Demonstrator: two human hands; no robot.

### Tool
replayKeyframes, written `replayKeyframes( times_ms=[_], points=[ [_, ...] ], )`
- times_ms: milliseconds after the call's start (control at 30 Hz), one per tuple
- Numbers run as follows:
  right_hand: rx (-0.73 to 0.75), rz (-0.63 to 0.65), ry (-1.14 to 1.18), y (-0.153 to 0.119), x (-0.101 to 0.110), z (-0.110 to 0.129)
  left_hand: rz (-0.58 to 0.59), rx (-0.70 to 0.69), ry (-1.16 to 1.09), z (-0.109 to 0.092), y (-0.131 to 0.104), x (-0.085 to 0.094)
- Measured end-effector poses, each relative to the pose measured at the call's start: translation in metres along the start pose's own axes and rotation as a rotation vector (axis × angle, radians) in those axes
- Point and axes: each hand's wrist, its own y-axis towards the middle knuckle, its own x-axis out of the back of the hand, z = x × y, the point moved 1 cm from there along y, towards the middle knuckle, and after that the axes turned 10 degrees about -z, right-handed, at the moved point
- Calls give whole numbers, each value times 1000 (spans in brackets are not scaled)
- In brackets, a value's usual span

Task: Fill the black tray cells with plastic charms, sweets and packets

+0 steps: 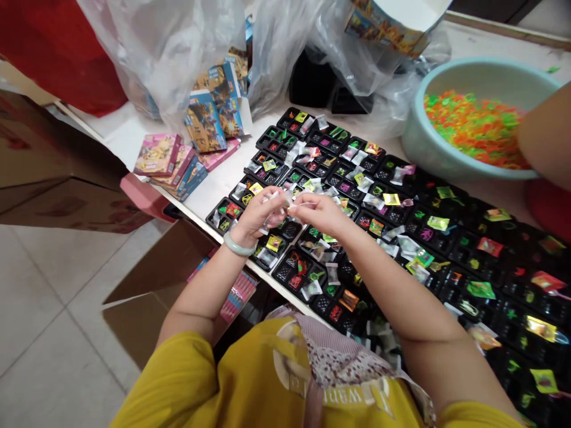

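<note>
My left hand (263, 213), with a pale bangle on its wrist, is closed around several small clear-and-white wrapped packets. Close beside it, my right hand (322, 213) is pinched at the fingertips on the edge of a whitish packet (289, 195) between the two hands. Exactly where one wrapper ends and another begins is blurred. Beneath both hands lie rows of black compartment trays (292, 229), holding small coloured plastic pieces, shiny coloured sachets and white wrapped packets. A tray (294, 267) with red and green pieces sits just below my hands near the table edge.
At the right stands a pale blue basin (414, 125) full of orange and green plastic bits, with a co-worker's arm (546, 137) over it. Printed small boxes (205, 122) and clear plastic bags (178, 53) are at the back left. Cardboard boxes (147, 285) stand below the table edge.
</note>
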Motion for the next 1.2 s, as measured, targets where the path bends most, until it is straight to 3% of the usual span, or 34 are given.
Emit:
replayKeyframes(
  times_ms=[133,233,367,467,567,667,767,867,1033,1200],
  points=[
    [-191,142,288,-2,9,0,55,61,-87,-7,1,4],
    [-258,155,304,-5,17,0,78,137,-135,-11,0,7],
    [-278,110,274,-6,22,-6,95,243,-203,-11,-5,10],
    [-193,110,194,-2,21,-12,88,211,-238,-12,-9,18],
    [47,21,-128,4,15,-13,18,121,-272,-15,-11,31],
    [326,7,-679,10,0,-8,-54,95,-301,-17,-13,43],
    [447,99,-1110,16,-23,-3,-49,111,-297,-15,-16,48],
    [499,131,-1273,25,-43,-3,-21,112,-294,-10,-17,50],
    [458,141,-1219,33,-47,-7,35,69,-273,-6,-22,54],
    [511,-133,-744,5,-26,4,7,-26,-218,-3,-26,49]
  ],
)
